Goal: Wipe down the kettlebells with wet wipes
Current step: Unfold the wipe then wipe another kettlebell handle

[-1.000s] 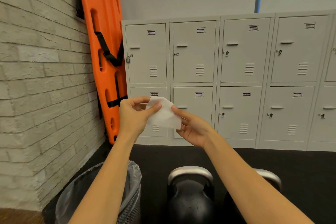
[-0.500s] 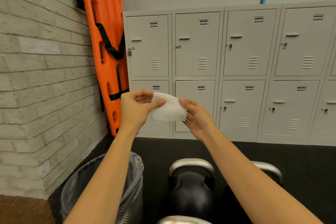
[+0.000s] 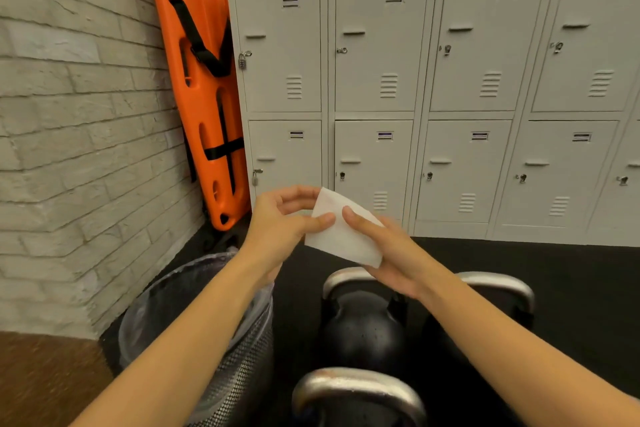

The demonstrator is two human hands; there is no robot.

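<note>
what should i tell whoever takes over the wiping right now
Left hand and right hand: both pinch the white wet wipe, held up in the air.
Kettlebells: middle one, right one and near one stand on the black floor beside the lined bin.
Done: a wipe is in hand.
Left: no kettlebell is being wiped yet; wipe all three.

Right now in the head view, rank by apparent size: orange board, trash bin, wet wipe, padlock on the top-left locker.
1. orange board, largest, top cut off by the frame.
2. trash bin, partly hidden by the left arm and nearer the camera, so its rank against the board is unsure.
3. wet wipe.
4. padlock, smallest.
</note>
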